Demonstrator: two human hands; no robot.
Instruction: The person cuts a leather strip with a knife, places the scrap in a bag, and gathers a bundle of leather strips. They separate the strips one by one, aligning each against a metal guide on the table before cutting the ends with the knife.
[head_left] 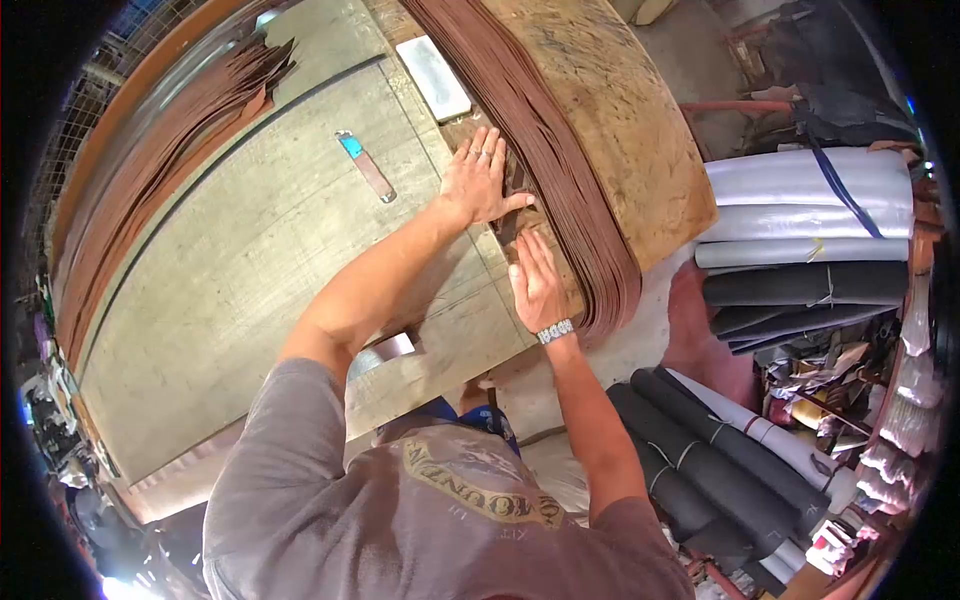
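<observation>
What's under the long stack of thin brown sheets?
A worn tan wooden board shows beside the stack; the surface directly beneath is covered, so whether the board continues underneath can't be seen.

Wire mesh (85, 95) stands at upper left, and bright light (125, 586) glares at lower left.

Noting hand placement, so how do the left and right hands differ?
The left hand wears a ring; the right hand has a silvery wristband. The left hand reaches farther from the body than the right hand. Both are ungloved, beside the brown stack.
</observation>
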